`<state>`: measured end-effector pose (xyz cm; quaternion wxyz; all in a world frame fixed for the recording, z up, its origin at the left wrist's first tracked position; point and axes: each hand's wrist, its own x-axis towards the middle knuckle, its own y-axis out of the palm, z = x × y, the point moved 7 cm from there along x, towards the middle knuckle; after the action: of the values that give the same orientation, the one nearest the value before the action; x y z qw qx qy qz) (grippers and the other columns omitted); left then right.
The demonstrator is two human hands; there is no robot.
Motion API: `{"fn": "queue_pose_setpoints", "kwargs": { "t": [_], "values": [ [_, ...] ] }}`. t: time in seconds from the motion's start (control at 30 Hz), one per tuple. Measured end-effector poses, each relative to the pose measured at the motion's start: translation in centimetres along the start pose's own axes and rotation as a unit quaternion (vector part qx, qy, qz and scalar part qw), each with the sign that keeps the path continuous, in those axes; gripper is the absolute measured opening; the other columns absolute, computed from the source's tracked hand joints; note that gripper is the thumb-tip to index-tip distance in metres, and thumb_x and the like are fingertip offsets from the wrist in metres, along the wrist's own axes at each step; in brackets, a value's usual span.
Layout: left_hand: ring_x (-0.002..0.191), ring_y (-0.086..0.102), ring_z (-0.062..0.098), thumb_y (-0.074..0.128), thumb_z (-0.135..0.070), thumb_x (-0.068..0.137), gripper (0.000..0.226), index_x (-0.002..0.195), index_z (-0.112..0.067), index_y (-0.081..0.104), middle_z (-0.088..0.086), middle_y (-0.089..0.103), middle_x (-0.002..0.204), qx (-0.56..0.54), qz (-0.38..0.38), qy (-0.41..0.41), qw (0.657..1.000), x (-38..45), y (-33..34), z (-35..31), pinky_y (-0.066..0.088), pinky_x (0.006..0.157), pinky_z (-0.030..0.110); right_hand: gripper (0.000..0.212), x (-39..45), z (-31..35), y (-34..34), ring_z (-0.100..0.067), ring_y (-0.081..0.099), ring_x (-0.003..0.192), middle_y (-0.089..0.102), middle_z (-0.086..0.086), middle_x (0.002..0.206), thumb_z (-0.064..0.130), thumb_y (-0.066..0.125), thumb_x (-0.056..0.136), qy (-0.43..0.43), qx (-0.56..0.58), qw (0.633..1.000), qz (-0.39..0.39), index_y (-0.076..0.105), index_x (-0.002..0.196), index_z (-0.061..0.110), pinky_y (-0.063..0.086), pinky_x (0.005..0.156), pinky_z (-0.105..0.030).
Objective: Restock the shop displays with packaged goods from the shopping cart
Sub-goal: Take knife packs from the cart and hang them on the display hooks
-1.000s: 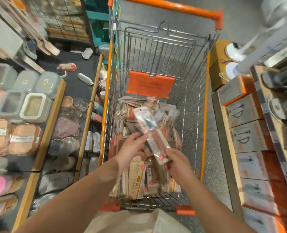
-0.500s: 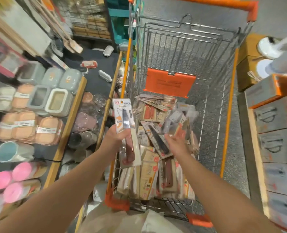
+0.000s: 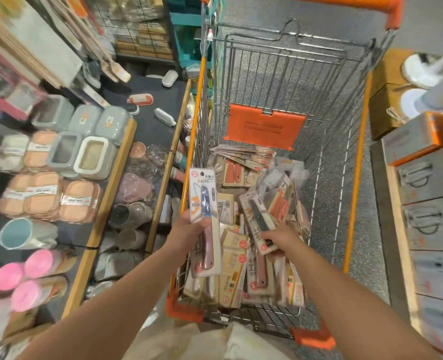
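A wire shopping cart (image 3: 355,162) with orange trim stands in front of me, its bottom covered with several carded knife packs (image 3: 243,178). My left hand (image 3: 189,233) grips one upright knife pack (image 3: 204,203) with a blue blade and pink handle, held over the cart's left rim. My right hand (image 3: 280,236) is down in the cart and pinches the lower end of another knife pack (image 3: 259,224) with a dark blade, lifted slightly off the pile.
Left of the cart run stepped wooden-edged shelves (image 3: 116,178) with peach soap boxes (image 3: 77,201), grey lidded containers (image 3: 93,157), cups and pink-capped bottles (image 3: 37,263). Boxed goods (image 3: 428,175) line the right side. An orange child-seat flap (image 3: 264,128) hangs inside the cart.
My left hand carried a knife pack out of the pile to the cart's left rim. My right hand went back into the cart and took hold of another pack. The view turned left.
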<state>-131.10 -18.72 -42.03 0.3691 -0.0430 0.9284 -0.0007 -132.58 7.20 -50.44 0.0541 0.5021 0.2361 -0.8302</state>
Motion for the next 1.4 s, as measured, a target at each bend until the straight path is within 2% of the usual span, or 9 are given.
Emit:
{"fn": "queue_pose_setpoints", "kwargs": {
  "t": [0.13,0.23,0.4,0.5,0.67,0.97,1.03,1.27,1.4],
  "values": [
    [0.103,0.067,0.032,0.061,-0.011,0.095,0.020,0.114,-0.015,0.063,0.009,0.073,0.104,-0.063,0.054,-0.019,0.996,-0.2,1.6,0.2,0.051,0.084,0.039,0.040,-4.0,-2.1,-1.1,-0.032,0.062,0.107,0.068,-0.011,0.118,0.030,0.066,0.092,-0.020,0.225,0.974,0.030,0.058,0.128,0.014,0.050,0.085,-0.043],
    [0.113,0.064,0.036,0.063,-0.021,0.090,0.029,0.117,-0.012,0.066,0.015,0.070,0.115,-0.083,0.100,-0.016,0.991,-0.4,3.7,0.7,0.046,0.102,0.050,0.026,-8.4,-1.5,-1.0,-0.020,0.068,0.090,0.074,-0.003,0.101,0.021,0.057,0.097,-0.082,0.298,0.948,0.080,0.061,0.123,0.017,0.050,0.072,-0.035],
    [0.109,0.067,0.035,0.050,-0.039,0.100,0.039,0.126,-0.012,0.060,0.016,0.070,0.117,-0.194,0.113,-0.099,0.970,-1.3,7.1,1.4,0.049,0.097,0.052,0.025,-13.1,-0.4,1.5,-0.017,0.072,0.089,0.076,-0.001,0.100,0.021,0.056,0.098,-0.127,0.211,0.960,0.136,0.062,0.122,0.020,0.058,0.080,-0.040],
    [0.115,0.064,0.035,0.068,-0.064,0.078,0.067,0.128,-0.020,0.062,0.012,0.069,0.123,-0.191,0.131,-0.098,0.968,-1.4,7.8,1.5,0.044,0.104,0.056,0.029,-13.9,1.0,2.5,0.000,0.066,0.091,0.069,0.014,0.105,0.023,0.055,0.100,-0.182,0.101,0.970,0.127,0.057,0.129,0.026,0.052,0.072,-0.016],
    [0.102,0.069,0.026,0.068,-0.019,0.091,0.026,0.116,-0.022,0.066,0.004,0.075,0.108,-0.142,0.076,-0.044,0.986,-0.3,6.7,1.7,0.049,0.100,0.053,0.014,-12.8,1.3,3.2,-0.006,0.064,0.100,0.067,0.014,0.107,0.032,0.057,0.098,-0.193,0.049,0.972,0.125,0.061,0.111,0.030,0.050,0.087,-0.024],
    [0.107,0.065,0.032,0.075,-0.018,0.079,0.036,0.114,-0.014,0.066,0.006,0.073,0.106,-0.002,0.073,-0.029,0.997,0.3,2.8,3.1,0.049,0.092,0.042,0.029,-5.9,-6.1,-0.1,-0.013,0.060,0.089,0.064,0.003,0.097,0.040,0.059,0.095,-0.068,-0.039,0.995,-0.054,0.063,0.105,0.013,0.049,0.080,-0.031],
    [0.107,0.065,0.031,0.075,-0.017,0.079,0.040,0.117,-0.015,0.063,0.007,0.071,0.109,0.013,0.063,-0.058,0.996,0.1,2.2,4.0,0.049,0.094,0.044,0.031,-5.7,-6.4,0.3,-0.014,0.058,0.078,0.062,0.001,0.086,0.043,0.065,0.089,-0.050,-0.062,0.994,-0.075,0.059,0.096,0.014,0.044,0.064,-0.027],
    [0.100,0.068,0.030,0.081,-0.041,0.052,0.069,0.114,-0.019,0.061,0.008,0.072,0.107,0.050,0.023,-0.108,0.993,0.5,1.0,6.0,0.051,0.096,0.050,0.042,-4.7,-7.0,2.1,-0.013,0.065,0.081,0.069,0.006,0.093,0.042,0.078,0.075,-0.039,-0.088,0.994,-0.055,0.060,0.107,0.023,0.051,0.070,-0.030],
    [0.101,0.067,0.030,0.076,-0.020,0.080,0.041,0.118,-0.015,0.061,0.009,0.072,0.108,0.031,0.034,-0.099,0.994,0.4,1.3,5.5,0.052,0.091,0.044,0.034,-5.6,-7.0,1.6,-0.011,0.066,0.074,0.071,-0.005,0.099,0.027,0.073,0.083,-0.028,-0.014,0.999,-0.015,0.065,0.110,0.007,0.050,0.063,-0.025]
  ]
}}
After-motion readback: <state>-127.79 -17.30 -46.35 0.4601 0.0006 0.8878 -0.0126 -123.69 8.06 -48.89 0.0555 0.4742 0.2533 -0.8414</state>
